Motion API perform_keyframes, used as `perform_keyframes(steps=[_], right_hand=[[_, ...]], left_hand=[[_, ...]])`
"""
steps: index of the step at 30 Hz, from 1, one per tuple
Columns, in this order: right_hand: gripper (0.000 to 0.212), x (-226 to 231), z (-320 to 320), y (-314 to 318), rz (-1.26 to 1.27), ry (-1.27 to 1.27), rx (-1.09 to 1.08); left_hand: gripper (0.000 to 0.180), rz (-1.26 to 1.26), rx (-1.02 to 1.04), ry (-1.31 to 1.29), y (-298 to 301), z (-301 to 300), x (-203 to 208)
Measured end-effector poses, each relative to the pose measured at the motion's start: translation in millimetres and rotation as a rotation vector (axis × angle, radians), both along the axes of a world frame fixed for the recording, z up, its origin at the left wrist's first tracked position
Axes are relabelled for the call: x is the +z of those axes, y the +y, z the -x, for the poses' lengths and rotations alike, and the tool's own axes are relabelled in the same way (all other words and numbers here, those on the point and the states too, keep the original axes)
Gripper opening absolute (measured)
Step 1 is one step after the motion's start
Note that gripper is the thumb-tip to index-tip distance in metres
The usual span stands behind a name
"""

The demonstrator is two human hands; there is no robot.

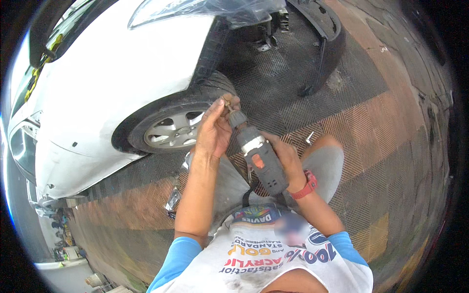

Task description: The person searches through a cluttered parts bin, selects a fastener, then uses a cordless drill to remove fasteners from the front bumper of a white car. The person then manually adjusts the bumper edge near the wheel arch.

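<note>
A dark cordless drill with an orange switch and a pale ring lies across the grip of my right hand. It is tilted, with its chuck pointing away from me toward the upper left. My left hand is raised at the front end of the drill. Its thumb and fingers are pinched around a small brownish metal piece just beyond the chuck; what kind of piece it is cannot be made out. The drill's handle is mostly hidden behind its body and my right hand.
A white car with a front wheel stands close at the left. Beyond it, a dark bumper part and plastic-wrapped headlight show. An L-shaped piece lies on the ribbed floor mat by my knee.
</note>
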State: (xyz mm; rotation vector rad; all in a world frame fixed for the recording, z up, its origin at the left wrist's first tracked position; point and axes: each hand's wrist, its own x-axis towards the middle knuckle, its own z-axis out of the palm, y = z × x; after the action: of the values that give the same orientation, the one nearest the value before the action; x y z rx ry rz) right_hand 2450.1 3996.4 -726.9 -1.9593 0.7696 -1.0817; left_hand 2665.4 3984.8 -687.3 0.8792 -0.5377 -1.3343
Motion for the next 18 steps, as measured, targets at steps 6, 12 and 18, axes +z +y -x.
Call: perform_keyframes(steps=[6, 12, 18], right_hand=[[0.067, -15, -14, 3, -0.342, -0.292, -0.012], [0.068, 5, -28, -34, -0.115, -0.331, -0.077], [0.051, 36, -45, -70, -0.09, -0.484, -0.025]], left_hand=[[0.033, 0.016, -0.061, -0.033, -36, 18, 9], [0.034, 0.123, -0.081, 0.158, -75, 22, 20], [0.037, 0.26, -0.098, 0.203, -113, 6, 31]])
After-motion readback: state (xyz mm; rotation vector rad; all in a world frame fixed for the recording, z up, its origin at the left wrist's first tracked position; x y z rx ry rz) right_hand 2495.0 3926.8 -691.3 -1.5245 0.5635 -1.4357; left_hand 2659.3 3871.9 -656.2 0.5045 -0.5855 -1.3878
